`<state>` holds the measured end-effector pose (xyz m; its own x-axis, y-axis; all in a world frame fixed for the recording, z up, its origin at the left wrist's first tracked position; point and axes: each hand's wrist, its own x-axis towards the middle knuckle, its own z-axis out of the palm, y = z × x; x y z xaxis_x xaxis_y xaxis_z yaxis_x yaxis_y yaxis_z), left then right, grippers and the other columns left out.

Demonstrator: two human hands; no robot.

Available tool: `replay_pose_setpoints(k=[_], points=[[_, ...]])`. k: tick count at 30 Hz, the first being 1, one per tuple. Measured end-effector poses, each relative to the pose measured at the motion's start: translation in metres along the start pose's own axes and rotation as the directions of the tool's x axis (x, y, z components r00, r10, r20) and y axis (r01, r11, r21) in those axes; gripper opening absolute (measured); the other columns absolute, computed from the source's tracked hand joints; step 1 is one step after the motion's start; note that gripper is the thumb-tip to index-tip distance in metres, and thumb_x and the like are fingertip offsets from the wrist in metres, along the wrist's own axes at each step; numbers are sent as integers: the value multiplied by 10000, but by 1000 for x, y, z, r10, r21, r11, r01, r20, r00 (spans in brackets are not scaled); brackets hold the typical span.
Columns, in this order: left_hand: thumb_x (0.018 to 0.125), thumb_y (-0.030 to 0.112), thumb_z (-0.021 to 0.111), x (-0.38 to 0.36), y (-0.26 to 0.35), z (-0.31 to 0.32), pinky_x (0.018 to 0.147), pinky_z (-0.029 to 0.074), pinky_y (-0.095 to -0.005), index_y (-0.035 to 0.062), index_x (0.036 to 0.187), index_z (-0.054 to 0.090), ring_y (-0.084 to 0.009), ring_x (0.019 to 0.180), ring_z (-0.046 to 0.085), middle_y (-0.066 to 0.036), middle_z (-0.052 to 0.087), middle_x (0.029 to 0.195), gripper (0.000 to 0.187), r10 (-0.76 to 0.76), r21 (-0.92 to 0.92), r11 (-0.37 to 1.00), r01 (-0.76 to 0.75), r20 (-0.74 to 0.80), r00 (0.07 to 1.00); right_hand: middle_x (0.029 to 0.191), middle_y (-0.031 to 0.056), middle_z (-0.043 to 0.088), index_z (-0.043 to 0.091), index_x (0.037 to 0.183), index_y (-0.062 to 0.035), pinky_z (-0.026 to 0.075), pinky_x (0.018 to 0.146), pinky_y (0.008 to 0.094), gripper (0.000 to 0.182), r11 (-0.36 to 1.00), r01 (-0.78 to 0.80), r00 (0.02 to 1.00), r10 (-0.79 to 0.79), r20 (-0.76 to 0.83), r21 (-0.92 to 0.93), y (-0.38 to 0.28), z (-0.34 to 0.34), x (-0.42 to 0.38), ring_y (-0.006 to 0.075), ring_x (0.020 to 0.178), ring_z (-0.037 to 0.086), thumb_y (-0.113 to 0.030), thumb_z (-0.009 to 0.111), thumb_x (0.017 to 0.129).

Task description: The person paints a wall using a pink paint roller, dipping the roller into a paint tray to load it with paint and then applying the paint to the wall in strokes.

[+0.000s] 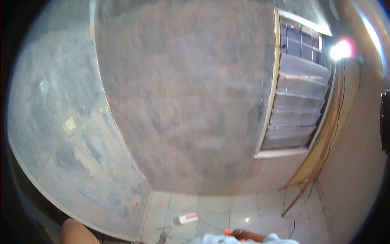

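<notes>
at the bottom edge, nearest, is one stretch of pale blue cloth [243,239], with one bare limb [77,232], rounded and cut off by the frame, well to its left. against the cloth is a brown rounded form, which looks like the right hand [250,234]; its fingers cannot be made out, so whether they are open or closed on something cannot be told. the left hand is out of view, and its fingers cannot be told either.

just beside the brown form shows a bright red-orange piece [228,232], small and mostly hidden. a thin dark line runs from near it toward one white block [188,218], oblong, with a red stripe along its face and a greyish left end. the block is low in the view, left of the red-orange piece, over the pale tiled floor [213,203]. near it, lower left, is one grey, irregular item [163,235], too blurred to name.

farther off are one wooden stick [298,200] slanting at the right, one light switch [70,125] on the patchy left wall [48,134], one louvred window [300,87] and one glaring lamp [341,50].
</notes>
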<state>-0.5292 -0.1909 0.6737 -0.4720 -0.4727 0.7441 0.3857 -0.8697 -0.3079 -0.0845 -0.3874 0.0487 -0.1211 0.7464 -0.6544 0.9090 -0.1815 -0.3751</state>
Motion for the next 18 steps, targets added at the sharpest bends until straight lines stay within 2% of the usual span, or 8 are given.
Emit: replay_pose_setpoints(k=[3, 5, 6, 12, 18], points=[[892, 416, 530, 5, -18, 11, 961, 400, -433, 12, 1048, 533, -267, 1013, 532, -156, 560, 1044, 433, 82, -54, 995, -86, -77, 994, 983, 122, 670, 602, 1159, -216, 506, 772, 396, 375, 982, 66, 996, -74, -39, -174, -11, 14, 10, 285, 865, 648, -280, 621, 790], [893, 411, 534, 6, -22, 9, 966, 396, -434, 18, 1061, 531, -266, 1021, 530, -156, 558, 1055, 428, 47, -102, 993, -53, -55, 997, 1040, 125, 669, 577, 1231, -250, 506, 800, 401, 427, 973, 96, 995, -95, 18, -209, -20, 23, 17, 296, 908, 649, -234, 612, 807], [893, 409, 536, 9, -21, 4, 968, 394, -434, 21, 1068, 530, -266, 1025, 529, -156, 557, 1061, 425, 32, -116, 993, -36, -39, 999, 732, 18, 612, 690, 944, -111, 429, 601, 360, 298, 868, -156, 985, 170, 15, 472, -45, 14, -10, 164, 627, 477, -387, 617, 858], [897, 394, 548, 22, -34, 13, 982, 382, -437, 39, 1107, 523, -263, 1048, 524, -155, 553, 1093, 414, 74, -227, 969, -101, -127, 989, 696, 42, 616, 685, 865, -89, 439, 579, 369, 378, 859, -172, 974, 223, -50, 483, -61, 15, 15, 181, 593, 512, -459, 627, 820], [900, 380, 560, 11, -38, 27, 996, 370, -439, 57, 1147, 515, -260, 1071, 518, -154, 548, 1125, 409, 1, -372, 926, -56, -147, 989, 653, 71, 621, 679, 769, -62, 451, 554, 380, 486, 781, -258, 947, 321, -11, 568, -84, 1, -23, 202, 553, 554, -546, 638, 774]])
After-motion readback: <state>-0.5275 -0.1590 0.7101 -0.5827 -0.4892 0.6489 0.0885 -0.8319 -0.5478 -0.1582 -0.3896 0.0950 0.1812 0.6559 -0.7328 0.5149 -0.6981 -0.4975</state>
